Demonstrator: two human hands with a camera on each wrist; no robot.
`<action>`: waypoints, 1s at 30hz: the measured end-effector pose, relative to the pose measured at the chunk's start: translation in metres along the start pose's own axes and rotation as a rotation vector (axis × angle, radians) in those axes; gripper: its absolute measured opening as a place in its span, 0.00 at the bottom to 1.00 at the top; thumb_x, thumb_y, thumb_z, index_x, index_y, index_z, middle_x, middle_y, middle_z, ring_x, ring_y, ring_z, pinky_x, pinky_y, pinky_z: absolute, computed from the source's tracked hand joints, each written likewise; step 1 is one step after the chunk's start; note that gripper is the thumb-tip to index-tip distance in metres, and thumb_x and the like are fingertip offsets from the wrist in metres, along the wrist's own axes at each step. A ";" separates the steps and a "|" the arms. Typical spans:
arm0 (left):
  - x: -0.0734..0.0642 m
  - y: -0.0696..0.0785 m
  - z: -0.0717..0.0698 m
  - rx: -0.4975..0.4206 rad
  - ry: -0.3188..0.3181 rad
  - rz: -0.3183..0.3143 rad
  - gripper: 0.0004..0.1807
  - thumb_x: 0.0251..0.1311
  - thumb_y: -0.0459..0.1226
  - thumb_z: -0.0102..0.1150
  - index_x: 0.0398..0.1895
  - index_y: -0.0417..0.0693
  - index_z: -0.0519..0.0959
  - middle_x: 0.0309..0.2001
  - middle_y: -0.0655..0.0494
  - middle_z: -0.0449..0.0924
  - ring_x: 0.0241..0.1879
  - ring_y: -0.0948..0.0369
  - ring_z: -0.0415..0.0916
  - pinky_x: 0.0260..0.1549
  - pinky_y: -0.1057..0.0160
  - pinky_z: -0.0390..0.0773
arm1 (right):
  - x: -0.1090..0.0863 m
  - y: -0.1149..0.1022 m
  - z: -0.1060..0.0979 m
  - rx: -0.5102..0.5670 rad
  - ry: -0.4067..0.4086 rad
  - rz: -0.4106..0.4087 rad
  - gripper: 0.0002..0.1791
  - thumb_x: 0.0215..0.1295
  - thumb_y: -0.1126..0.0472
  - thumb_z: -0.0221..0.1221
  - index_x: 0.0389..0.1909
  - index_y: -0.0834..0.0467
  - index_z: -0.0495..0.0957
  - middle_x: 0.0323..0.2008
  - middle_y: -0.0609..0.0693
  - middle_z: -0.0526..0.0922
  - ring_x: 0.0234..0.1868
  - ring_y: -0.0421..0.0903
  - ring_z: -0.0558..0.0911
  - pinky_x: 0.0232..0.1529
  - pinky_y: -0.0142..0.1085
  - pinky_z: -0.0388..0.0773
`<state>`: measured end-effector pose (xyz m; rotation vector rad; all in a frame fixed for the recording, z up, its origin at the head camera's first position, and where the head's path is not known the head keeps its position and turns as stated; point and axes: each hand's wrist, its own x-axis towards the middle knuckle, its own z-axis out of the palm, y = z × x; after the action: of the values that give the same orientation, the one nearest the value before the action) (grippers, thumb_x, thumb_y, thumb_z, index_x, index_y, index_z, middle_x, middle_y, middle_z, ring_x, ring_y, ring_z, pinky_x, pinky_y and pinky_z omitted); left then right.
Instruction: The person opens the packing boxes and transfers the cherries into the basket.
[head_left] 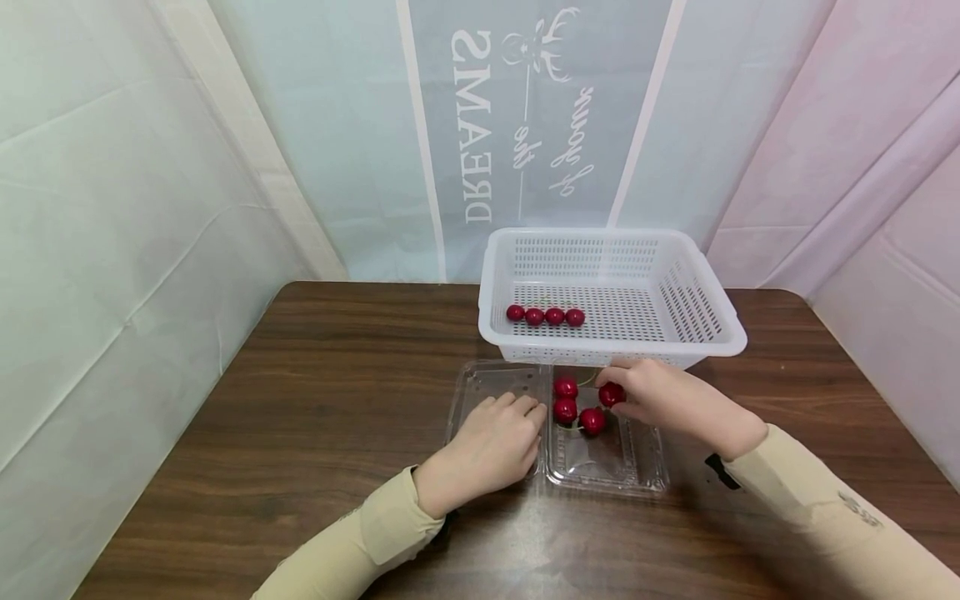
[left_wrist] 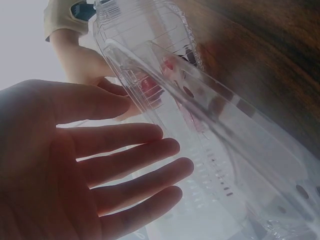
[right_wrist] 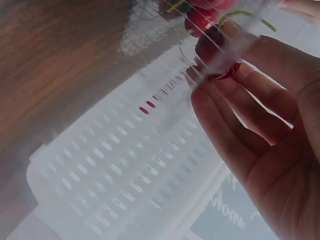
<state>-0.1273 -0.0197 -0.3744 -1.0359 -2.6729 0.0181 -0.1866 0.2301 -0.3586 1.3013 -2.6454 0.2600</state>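
A clear plastic clamshell box [head_left: 592, 467] lies unfolded on the table, its left half [head_left: 480, 379] partly covered by my left hand [head_left: 487, 446]. The left wrist view shows this hand's fingers [left_wrist: 135, 155] extended beside the clear plastic, holding nothing. Over the right half, my right hand [head_left: 660, 396] pinches a red cherry [head_left: 611, 394] between thumb and fingertips. Three more cherries [head_left: 592, 421] with green stems lie in that half, left of the held one. In the right wrist view, the clear plastic wall partly covers the held cherry [right_wrist: 210, 46].
A white perforated basket [head_left: 720, 342] stands just behind the box. Several cherries [head_left: 555, 317] sit in a row along its front left inside. The brown wooden table [head_left: 300, 400] extends to both sides, with a printed cloth [head_left: 540, 117] hanging behind it.
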 end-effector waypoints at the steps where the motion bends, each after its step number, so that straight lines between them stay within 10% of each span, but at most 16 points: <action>1: 0.000 0.000 0.000 -0.001 -0.001 0.000 0.14 0.58 0.40 0.54 0.46 0.47 0.81 0.43 0.58 0.81 0.37 0.59 0.77 0.28 0.64 0.74 | 0.000 0.000 -0.001 -0.001 0.013 -0.005 0.17 0.38 0.68 0.74 0.33 0.58 0.81 0.32 0.48 0.81 0.31 0.41 0.81 0.31 0.34 0.78; 19: 0.000 0.000 0.001 -0.002 0.010 -0.005 0.14 0.58 0.40 0.54 0.46 0.47 0.81 0.43 0.58 0.81 0.38 0.59 0.77 0.29 0.63 0.74 | 0.001 -0.004 -0.015 -0.050 0.140 -0.061 0.18 0.35 0.71 0.73 0.30 0.58 0.80 0.28 0.47 0.79 0.27 0.38 0.77 0.27 0.34 0.76; 30: 0.000 0.000 0.001 -0.005 0.015 -0.002 0.15 0.57 0.40 0.55 0.46 0.47 0.81 0.43 0.58 0.82 0.38 0.59 0.78 0.29 0.63 0.74 | 0.001 -0.008 -0.033 -0.041 0.067 0.036 0.18 0.40 0.68 0.73 0.35 0.59 0.81 0.31 0.48 0.80 0.29 0.39 0.79 0.29 0.34 0.78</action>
<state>-0.1274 -0.0196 -0.3755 -1.0301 -2.6618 0.0036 -0.1782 0.2328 -0.3258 1.2119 -2.6055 0.2483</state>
